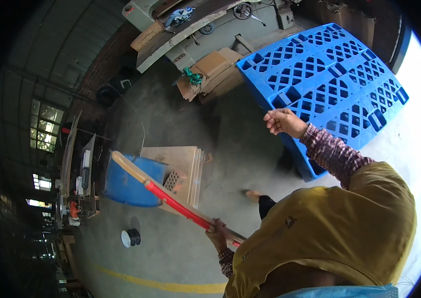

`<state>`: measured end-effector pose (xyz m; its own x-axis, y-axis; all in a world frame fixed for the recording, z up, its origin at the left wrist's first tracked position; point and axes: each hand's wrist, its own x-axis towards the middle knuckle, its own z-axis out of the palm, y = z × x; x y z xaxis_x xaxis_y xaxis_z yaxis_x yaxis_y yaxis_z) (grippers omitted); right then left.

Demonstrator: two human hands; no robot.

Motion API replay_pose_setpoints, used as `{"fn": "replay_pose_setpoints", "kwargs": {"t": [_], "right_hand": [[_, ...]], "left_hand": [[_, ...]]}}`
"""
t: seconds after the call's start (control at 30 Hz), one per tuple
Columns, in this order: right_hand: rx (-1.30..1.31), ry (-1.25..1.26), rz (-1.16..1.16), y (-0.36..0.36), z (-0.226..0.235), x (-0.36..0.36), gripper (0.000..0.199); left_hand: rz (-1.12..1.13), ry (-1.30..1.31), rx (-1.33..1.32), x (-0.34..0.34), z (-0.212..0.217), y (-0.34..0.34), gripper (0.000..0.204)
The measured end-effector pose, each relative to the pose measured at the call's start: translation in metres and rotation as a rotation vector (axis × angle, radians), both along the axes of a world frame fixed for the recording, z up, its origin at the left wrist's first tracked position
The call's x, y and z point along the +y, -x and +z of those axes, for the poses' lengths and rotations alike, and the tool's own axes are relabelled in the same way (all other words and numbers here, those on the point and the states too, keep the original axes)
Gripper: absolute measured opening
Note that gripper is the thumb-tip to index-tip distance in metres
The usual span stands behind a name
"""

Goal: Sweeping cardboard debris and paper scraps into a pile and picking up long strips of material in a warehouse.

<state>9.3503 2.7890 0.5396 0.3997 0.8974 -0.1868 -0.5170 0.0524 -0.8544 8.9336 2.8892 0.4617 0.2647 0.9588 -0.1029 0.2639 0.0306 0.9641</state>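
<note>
My left hand (218,233) is shut on a long handle (175,201), red along its middle and pale wood at its far end, which reaches out over a blue tub (126,186). My right hand (282,121) is raised with its fingers curled into a fist, right at the near edge of a big blue plastic pallet (329,84). Whether it touches the pallet I cannot tell; nothing shows in it. Both sleeves are plaid, and a yellow vest covers my torso at the lower right.
Flat plywood boards (183,164) lie beside the tub, with a perforated brick (173,181) on them. A small black and white spool (131,237) stands on the concrete floor near a yellow line (170,285). Cardboard (215,69) and a grey machine (230,30) are beyond.
</note>
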Motion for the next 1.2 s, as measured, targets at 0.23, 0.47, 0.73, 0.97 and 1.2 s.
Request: {"fn": "replay_pose_setpoints", "kwargs": {"t": [0.23,0.47,0.73,0.97,1.2], "right_hand": [[-0.051,0.071,-0.036,-0.008,0.023,0.188,0.028],[-0.223,0.071,-0.037,-0.054,0.05,0.29,0.03],[-0.45,-0.013,-0.224,-0.262,0.049,0.475,0.028],[-0.967,0.235,-0.398,-0.53,0.033,0.724,0.027],[-1.861,0.592,-0.14,-0.653,0.025,0.894,0.019]], "left_hand": [[-0.093,0.033,-0.171,0.183,0.014,-0.035,0.008],[-0.087,0.054,-0.166,0.319,0.029,-0.093,0.01],[-0.035,0.004,-0.244,0.427,0.012,-0.187,0.008],[-0.009,0.041,-0.073,0.52,0.007,-0.311,0.009],[0.093,0.184,0.034,0.565,0.01,-0.396,0.008]]}}
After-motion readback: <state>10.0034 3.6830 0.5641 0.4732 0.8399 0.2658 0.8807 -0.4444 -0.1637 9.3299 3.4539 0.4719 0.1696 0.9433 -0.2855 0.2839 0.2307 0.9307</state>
